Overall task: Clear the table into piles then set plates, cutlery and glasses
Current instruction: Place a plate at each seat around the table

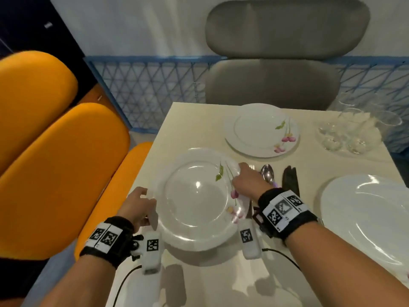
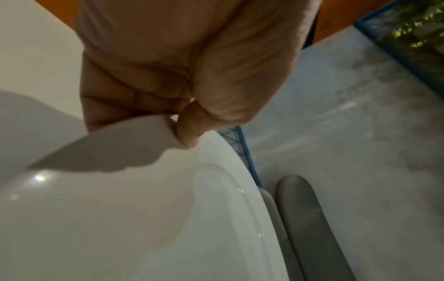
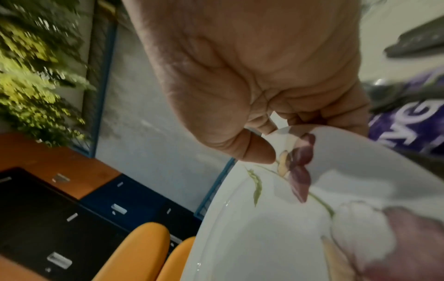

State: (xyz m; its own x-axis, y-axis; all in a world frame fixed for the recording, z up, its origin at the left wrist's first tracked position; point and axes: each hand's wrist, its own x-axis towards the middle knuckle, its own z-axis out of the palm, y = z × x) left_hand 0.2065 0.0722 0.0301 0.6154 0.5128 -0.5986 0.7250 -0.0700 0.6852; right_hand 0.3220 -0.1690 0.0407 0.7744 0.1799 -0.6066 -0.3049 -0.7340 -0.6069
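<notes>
A white plate with pink flowers (image 1: 197,196) hangs a little above the cream table (image 1: 199,280), near its left edge. My left hand (image 1: 138,207) pinches the plate's left rim (image 2: 149,133), thumb on top and fingers curled under. My right hand (image 1: 247,180) pinches the right rim by the flower print (image 3: 300,157). A second flowered plate (image 1: 261,129) lies at the far side, and a plain white plate (image 1: 371,216) lies at the right. A spoon (image 1: 267,172) and a dark cutlery piece (image 1: 290,178) lie just right of my right hand.
Several clear glasses (image 1: 352,129) stand bunched at the table's far right corner. A grey chair (image 1: 276,63) faces me across the table. Orange chairs (image 1: 55,151) stand close to the table's left edge. A blue lattice fence (image 1: 150,85) runs behind.
</notes>
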